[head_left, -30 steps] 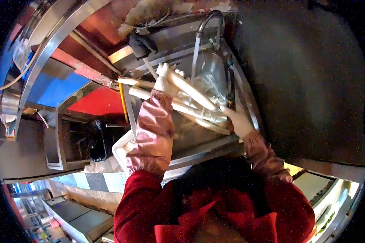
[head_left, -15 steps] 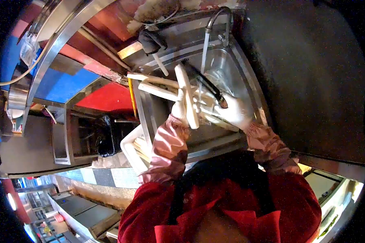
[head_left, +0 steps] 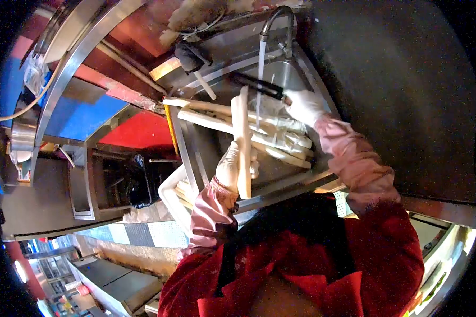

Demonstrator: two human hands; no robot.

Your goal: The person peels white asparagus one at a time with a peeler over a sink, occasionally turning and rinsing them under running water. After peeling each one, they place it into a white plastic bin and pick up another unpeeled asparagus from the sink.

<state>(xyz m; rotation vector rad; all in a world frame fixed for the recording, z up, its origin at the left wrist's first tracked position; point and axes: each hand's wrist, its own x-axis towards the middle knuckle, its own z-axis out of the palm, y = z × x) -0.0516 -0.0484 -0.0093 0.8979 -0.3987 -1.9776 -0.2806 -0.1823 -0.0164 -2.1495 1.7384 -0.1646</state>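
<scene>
From where I stand, the left hand (head_left: 229,168) is closed around a long pale stalk (head_left: 241,138), thumb and fingers wrapping its lower half, holding it lengthwise over the near side of the metal sink (head_left: 209,153). The right hand (head_left: 305,107) makes a fist on a black-handled tool (head_left: 264,87), near the running tap (head_left: 273,20). More pale stalks (head_left: 209,120) lie across the sink beyond the left hand.

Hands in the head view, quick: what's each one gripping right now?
Left hand: closed around a long pale stick.
Right hand: closed on the end of a black tool.
</scene>
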